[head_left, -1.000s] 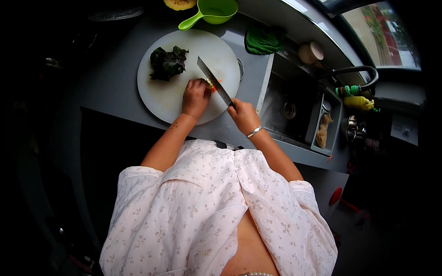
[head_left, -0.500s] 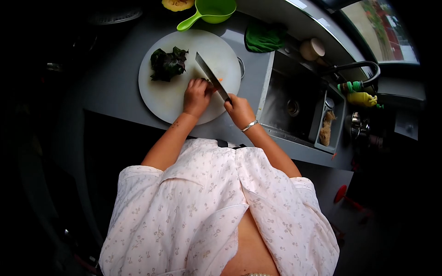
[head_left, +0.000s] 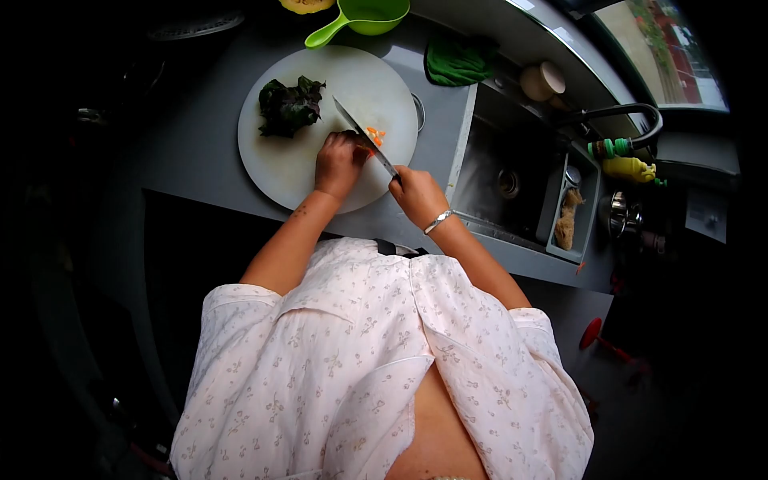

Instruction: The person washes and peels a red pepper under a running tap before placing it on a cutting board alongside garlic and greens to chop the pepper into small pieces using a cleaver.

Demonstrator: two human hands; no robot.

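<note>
On the round white cutting board (head_left: 280, 172), my left hand (head_left: 339, 166) has its fingers curled and pressed on a small orange-red piece, mostly hidden beside the blade. My right hand (head_left: 419, 194) is closed round the handle of a knife (head_left: 362, 134), whose blade slants up and left just right of my left fingertips. Small orange pieces (head_left: 377, 135) lie on the board to the right of the blade. A bunch of dark purple-green leaves (head_left: 290, 106) rests at the board's upper left, touched by neither hand.
Behind the board is a green ladle-like bowl (head_left: 374, 14) beside a yellow cut fruit (head_left: 306, 5). A green cloth (head_left: 458, 62) lies near the sink (head_left: 496, 152), which is to the right with a black faucet (head_left: 632, 112) and a grey caddy (head_left: 570, 250).
The knife blade has turned and tipped a little to the left. More orange pieces now show to its right. My left hand stays curled at the same place on the board.
</note>
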